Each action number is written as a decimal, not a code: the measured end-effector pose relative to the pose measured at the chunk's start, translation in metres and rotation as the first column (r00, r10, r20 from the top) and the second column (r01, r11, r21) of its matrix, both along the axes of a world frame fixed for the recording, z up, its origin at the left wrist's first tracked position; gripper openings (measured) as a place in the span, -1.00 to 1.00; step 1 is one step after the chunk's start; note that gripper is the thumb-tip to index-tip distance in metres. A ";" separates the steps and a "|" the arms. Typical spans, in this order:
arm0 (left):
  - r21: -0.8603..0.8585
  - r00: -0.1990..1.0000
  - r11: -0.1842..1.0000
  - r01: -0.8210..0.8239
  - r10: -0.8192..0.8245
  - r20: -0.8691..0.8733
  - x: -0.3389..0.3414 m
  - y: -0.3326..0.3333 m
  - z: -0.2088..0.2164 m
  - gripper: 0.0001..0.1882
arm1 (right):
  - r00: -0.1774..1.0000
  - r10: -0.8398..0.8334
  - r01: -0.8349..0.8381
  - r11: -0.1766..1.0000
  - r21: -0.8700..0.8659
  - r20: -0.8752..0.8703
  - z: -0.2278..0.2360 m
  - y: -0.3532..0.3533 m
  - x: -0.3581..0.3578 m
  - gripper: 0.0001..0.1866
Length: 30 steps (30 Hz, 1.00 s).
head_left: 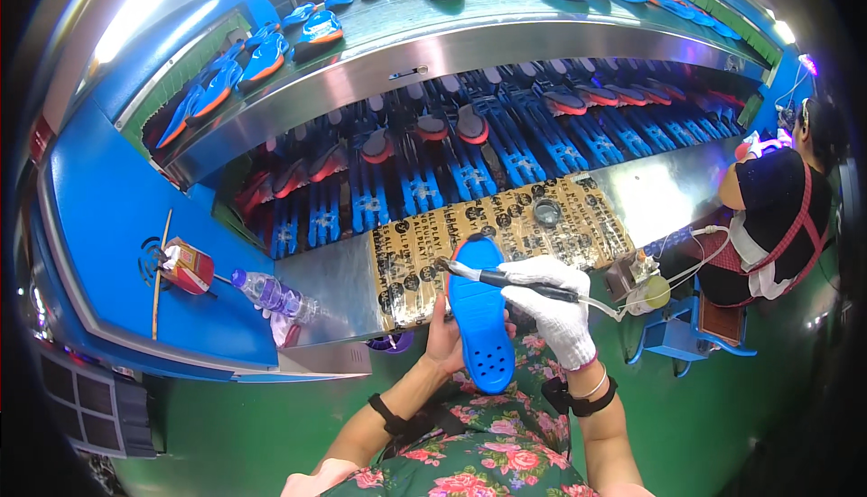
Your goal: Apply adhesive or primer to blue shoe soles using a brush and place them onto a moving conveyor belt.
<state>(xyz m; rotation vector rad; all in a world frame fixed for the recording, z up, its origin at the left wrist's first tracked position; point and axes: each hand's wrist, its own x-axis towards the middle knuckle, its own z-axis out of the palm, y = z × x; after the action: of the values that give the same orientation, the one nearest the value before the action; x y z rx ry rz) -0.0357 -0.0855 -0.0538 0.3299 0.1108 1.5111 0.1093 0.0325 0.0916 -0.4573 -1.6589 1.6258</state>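
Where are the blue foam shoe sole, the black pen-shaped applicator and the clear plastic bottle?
blue foam shoe sole (pixel 479 316): head view, middle of its face.
black pen-shaped applicator (pixel 497 277): head view, mid-barrel.
clear plastic bottle (pixel 271 294): head view, its body.

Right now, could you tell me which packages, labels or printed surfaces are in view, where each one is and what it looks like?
Small carton: on the blue ledge at far left; boxy, red and white.
Plastic bottle: lying on its side right of the carton; clear, blue cap, purplish label band.
Printed sheet: taped over the steel worktop, beyond the blue sole; tan with rows of black marks.
No screens in view.
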 end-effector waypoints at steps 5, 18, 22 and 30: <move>-0.010 0.991 0.998 -0.060 0.061 0.120 0.004 0.009 0.021 0.18 | 1.000 0.003 -0.005 0.980 -0.199 -0.010 0.007 -0.010 0.002 -0.74; -0.068 0.947 0.980 -0.186 0.197 0.255 0.005 0.009 0.070 0.08 | 0.973 -0.138 0.201 0.901 0.383 -0.186 0.009 0.001 -0.011 -0.83; -0.055 0.930 0.941 -0.334 0.338 0.143 0.005 0.016 0.062 0.01 | 0.966 -0.189 0.255 0.795 0.551 -0.174 0.015 0.005 -0.016 -0.80; -0.291 0.763 0.742 -0.604 0.435 -0.478 0.029 0.017 0.060 0.00 | 0.982 -0.162 0.172 0.517 0.838 -0.101 0.015 -0.019 -0.007 -0.69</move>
<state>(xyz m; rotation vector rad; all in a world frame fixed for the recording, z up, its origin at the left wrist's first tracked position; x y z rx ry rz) -0.0066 -0.0681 0.0058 0.2364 0.9162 1.9172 0.1022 0.0138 0.1061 -0.0806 -2.0808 0.5026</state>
